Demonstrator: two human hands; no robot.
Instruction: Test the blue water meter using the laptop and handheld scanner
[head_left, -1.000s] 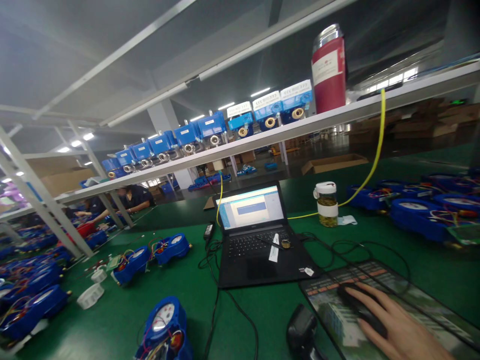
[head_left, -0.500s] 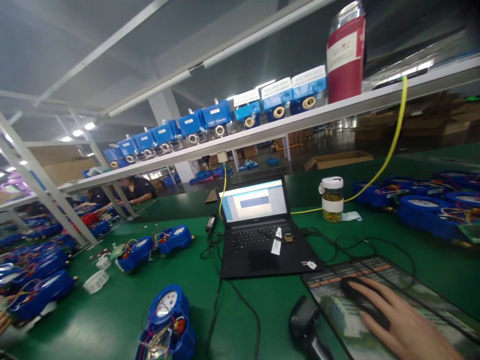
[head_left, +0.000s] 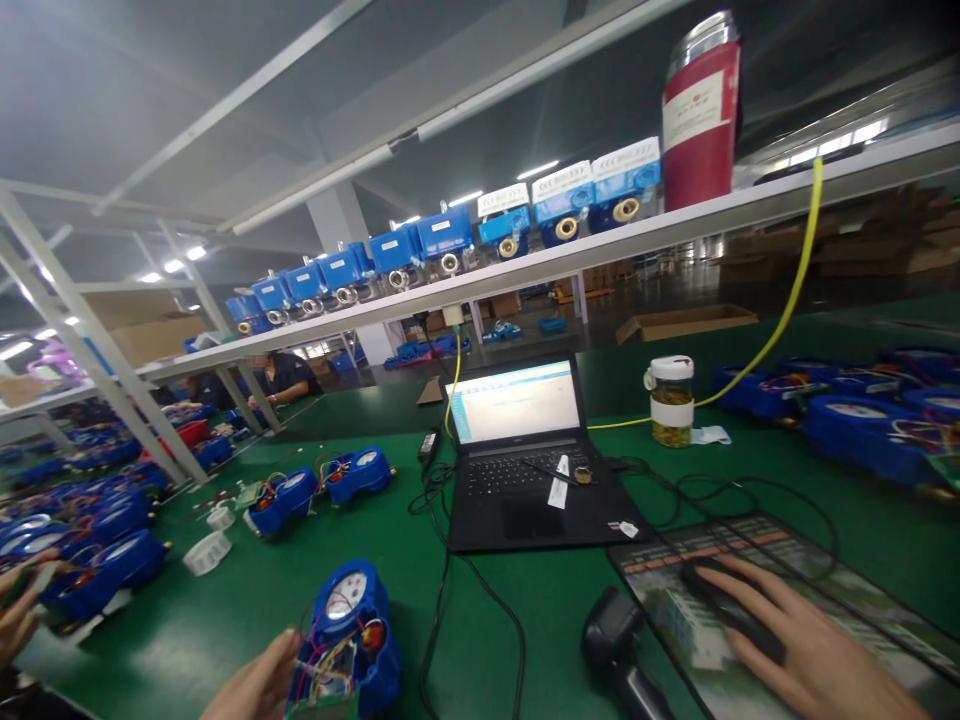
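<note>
Left hand (head_left: 259,688) now touches meter (head_left: 346,635); jar (head_left: 671,402) seemingly half-full.

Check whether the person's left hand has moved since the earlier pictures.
Yes. The left hand has come up from the bottom edge to touch the open blue water meter left of the black laptop.

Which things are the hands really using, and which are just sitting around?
In use:
- black mouse under the right hand, on the mouse pad
- open blue meter touched by the left hand
- laptop, screen on

Lying about:
- red flask on the shelf
- jar
- handheld scanner
</note>
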